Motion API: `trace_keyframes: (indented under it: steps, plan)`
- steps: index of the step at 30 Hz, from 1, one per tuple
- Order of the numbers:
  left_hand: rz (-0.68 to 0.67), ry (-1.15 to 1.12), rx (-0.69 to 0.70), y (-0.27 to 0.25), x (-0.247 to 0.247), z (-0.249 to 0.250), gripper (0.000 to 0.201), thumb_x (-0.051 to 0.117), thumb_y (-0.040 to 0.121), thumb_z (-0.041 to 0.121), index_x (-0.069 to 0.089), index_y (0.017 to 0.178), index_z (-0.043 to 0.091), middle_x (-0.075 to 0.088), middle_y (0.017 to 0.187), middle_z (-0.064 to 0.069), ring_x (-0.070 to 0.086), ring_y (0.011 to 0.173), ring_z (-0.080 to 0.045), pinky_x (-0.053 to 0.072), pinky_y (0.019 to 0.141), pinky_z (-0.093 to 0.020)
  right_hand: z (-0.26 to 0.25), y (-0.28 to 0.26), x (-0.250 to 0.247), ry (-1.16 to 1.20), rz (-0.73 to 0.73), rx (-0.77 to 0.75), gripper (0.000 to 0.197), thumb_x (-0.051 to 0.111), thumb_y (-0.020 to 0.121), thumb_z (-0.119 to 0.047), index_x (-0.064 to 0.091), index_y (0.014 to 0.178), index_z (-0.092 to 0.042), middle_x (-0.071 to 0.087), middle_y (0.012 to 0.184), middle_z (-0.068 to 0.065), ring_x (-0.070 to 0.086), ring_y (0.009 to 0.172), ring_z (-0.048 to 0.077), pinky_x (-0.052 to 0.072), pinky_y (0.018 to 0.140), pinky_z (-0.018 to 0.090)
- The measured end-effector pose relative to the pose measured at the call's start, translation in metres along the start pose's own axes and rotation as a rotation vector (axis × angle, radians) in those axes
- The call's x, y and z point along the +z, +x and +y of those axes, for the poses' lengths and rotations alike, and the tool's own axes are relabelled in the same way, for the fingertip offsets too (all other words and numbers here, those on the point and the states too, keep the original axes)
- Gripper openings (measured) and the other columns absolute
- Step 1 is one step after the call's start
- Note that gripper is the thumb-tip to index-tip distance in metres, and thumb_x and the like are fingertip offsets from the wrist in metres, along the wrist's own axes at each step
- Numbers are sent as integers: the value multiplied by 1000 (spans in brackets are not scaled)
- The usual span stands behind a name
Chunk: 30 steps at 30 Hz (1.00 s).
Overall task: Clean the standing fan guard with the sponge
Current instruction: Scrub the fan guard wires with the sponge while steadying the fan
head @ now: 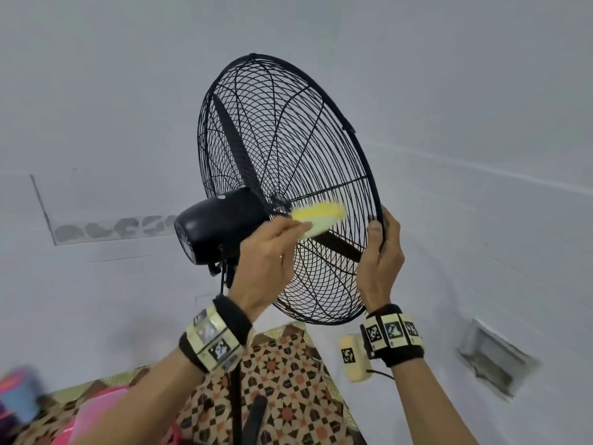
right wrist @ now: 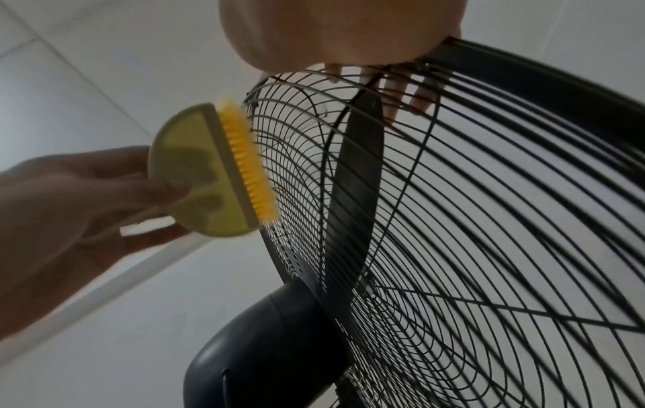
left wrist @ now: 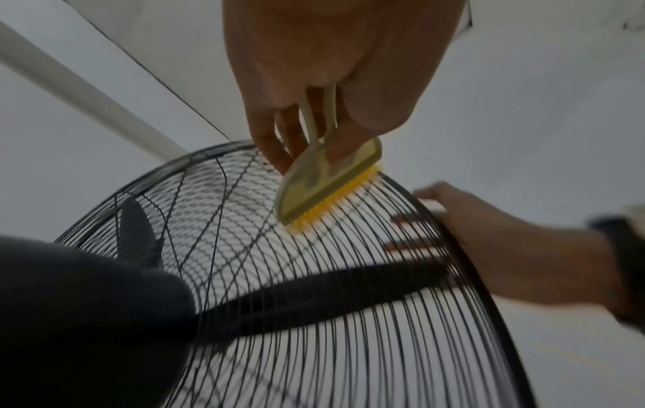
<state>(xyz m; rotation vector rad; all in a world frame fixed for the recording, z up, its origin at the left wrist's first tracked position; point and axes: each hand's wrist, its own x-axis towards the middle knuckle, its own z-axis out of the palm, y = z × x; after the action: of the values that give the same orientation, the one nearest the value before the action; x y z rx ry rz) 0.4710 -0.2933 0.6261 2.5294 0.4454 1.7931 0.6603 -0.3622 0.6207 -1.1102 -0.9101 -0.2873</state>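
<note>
The black wire fan guard (head: 288, 155) stands tilted upward on its pole, with dark blades inside and the black motor housing (head: 221, 224) behind it. My left hand (head: 272, 252) grips a pale green scrubber with yellow bristles (head: 321, 215) and holds the bristles against the rear wires near the hub. The scrubber (left wrist: 324, 185) and its bristles (right wrist: 251, 168) touch the guard (left wrist: 314, 276). My right hand (head: 382, 248) curls round the guard's outer rim at the lower right, its fingers (right wrist: 394, 91) poking through the wires (right wrist: 488, 220).
A white wall and ceiling lie behind the fan. The fan pole (head: 236, 396) runs down over a patterned mat (head: 288, 396). Pink plastic items (head: 96, 412) sit at lower left. A cream device with a cable (head: 353, 358) hangs by my right wrist.
</note>
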Motion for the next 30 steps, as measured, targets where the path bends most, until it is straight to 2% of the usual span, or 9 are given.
trace_keyframes:
  steps: [3, 5, 9, 12, 16, 19, 22, 25, 30]
  plan:
    - [-187, -33, 3, -51, 20, 10, 31, 61, 98, 5, 73, 125, 10, 72, 117, -6, 68, 105, -20, 62, 88, -43, 3, 3, -4, -11, -17, -2, 40, 45, 108, -33, 55, 143, -17, 67, 133, -2, 62, 120, 9, 50, 96, 18]
    - [-217, -63, -15, -62, 22, 9, 31, 60, 97, 7, 74, 125, 11, 72, 117, -6, 67, 105, -20, 62, 87, -44, 5, 3, -6, -21, -43, -5, 40, 44, 109, -33, 54, 144, -18, 66, 134, -1, 62, 121, 10, 50, 97, 18]
    - [-87, -129, -72, -31, 7, 5, 35, 65, 97, 6, 69, 131, 11, 64, 112, -3, 62, 94, -14, 60, 80, -30, 4, 5, -5, -24, -58, 5, 38, 45, 110, -32, 54, 144, -18, 66, 134, -1, 61, 122, 8, 50, 97, 17]
    - [76, -280, -205, -18, -2, 8, 48, 78, 89, 1, 63, 132, 17, 70, 103, 9, 69, 96, -5, 59, 86, -24, 4, 3, -4, -29, -22, 11, 37, 46, 110, -30, 55, 143, -17, 67, 131, -2, 61, 118, 3, 48, 93, 11]
    - [280, -628, -446, -24, 14, 18, 39, 83, 84, -2, 63, 114, 15, 77, 100, 8, 75, 100, -16, 62, 82, -30, 4, -1, -4, -43, -5, -1, 38, 45, 109, -32, 55, 142, -16, 69, 129, -1, 63, 116, 5, 47, 91, 9]
    - [176, -723, -340, -37, 29, 12, 22, 72, 91, -7, 71, 110, 5, 77, 113, 3, 73, 105, -20, 59, 86, -29, 6, 4, -4, -50, -11, 26, 36, 44, 110, -31, 56, 140, -15, 69, 124, -1, 63, 108, -4, 45, 84, 5]
    - [17, -686, -292, -36, 29, -2, 23, 66, 97, -5, 71, 118, 1, 74, 124, -2, 70, 109, -23, 57, 91, -32, 8, 9, -5, -56, -16, 47, 36, 43, 110, -32, 56, 138, -13, 71, 121, 4, 64, 102, 4, 45, 78, 4]
    - [-21, -732, -291, -30, 26, -15, 25, 68, 96, -5, 74, 120, 2, 75, 123, -3, 70, 109, -27, 58, 90, -37, 9, 9, -3, -48, 10, 57, 35, 44, 110, -33, 58, 135, -13, 71, 118, 4, 64, 99, 5, 45, 76, 4]
    - [-36, -903, -582, -31, 29, -10, 27, 68, 96, 1, 74, 120, 12, 78, 117, 3, 72, 111, -16, 59, 90, -31, 7, 5, 0, -49, 27, 64, 36, 44, 108, -38, 59, 133, -16, 71, 117, 2, 64, 101, 8, 46, 78, 6]
